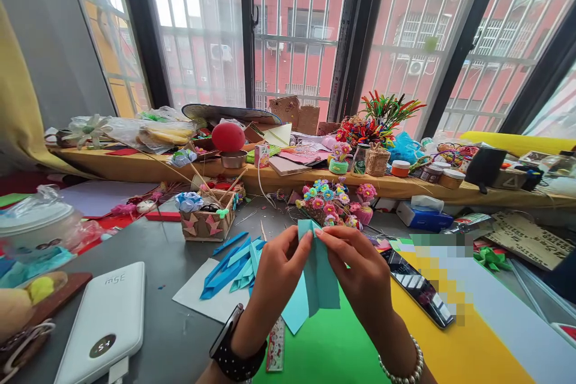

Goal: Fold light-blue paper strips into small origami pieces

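Between my hands hangs a folded strip of light blue paper [323,282], with a crease running down its middle. My left hand [281,261] pinches its upper left edge, thumb against the fingers. At the top right corner my right hand [360,258] also pinches the strip with thumb and fingertips. Below it a lighter blue paper piece [296,309] lies on the green sheet [324,348]. Several folded blue paper strips [231,267] are heaped on white paper [189,294] beside my left hand. A patterned ruler [275,348] lies under my left wrist.
A white power bank [105,312] lies at the left, a phone [420,288] on yellow paper [486,345] at the right. Behind stand a decorated cardboard box [207,225], colourful craft flowers [326,198] and a blue tissue box [423,214]. A cluttered shelf [288,183] runs below the window.
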`<state>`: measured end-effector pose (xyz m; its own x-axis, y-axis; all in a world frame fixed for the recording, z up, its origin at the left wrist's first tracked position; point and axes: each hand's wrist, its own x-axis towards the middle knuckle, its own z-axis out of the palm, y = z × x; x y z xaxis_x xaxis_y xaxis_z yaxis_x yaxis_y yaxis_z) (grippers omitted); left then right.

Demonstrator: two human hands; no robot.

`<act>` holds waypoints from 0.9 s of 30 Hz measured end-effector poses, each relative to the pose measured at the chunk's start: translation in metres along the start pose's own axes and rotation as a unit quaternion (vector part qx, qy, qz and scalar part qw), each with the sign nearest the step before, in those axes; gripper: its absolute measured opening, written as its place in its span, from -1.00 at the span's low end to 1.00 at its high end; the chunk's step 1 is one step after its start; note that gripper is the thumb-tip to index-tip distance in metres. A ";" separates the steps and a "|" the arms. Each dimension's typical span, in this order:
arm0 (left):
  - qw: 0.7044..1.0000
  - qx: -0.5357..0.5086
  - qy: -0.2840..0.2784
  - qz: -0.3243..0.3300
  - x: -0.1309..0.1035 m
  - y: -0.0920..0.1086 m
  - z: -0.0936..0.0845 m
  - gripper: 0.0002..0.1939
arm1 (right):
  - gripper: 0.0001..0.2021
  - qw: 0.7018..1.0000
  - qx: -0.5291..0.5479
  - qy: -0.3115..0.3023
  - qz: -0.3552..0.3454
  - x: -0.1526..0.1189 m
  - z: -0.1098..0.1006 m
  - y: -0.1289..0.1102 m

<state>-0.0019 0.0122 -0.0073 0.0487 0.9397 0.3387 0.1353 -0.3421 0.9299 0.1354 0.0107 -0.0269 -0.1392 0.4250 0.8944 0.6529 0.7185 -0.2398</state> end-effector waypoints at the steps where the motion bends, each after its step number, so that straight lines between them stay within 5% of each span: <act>1: 1.000 -0.012 -0.006 -0.006 0.000 0.000 0.000 -0.72 | -0.72 1.000 0.000 -0.001 0.000 0.000 0.000 0.000; 9: 0.989 -0.125 -0.052 -0.062 0.004 0.000 0.000 -0.69 | -0.70 1.000 0.008 -0.014 0.001 0.000 0.000 -0.001; 27: 0.989 -0.130 -0.037 -0.066 0.004 -0.002 0.000 -0.75 | -0.71 1.000 0.015 -0.004 -0.004 0.002 0.000 -0.004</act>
<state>-0.0018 0.0167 -0.0080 0.1207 0.9704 0.2090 -0.1132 -0.1957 0.9741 0.1323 0.0090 -0.0240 -0.1501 0.4234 0.8934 0.6285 0.7384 -0.2444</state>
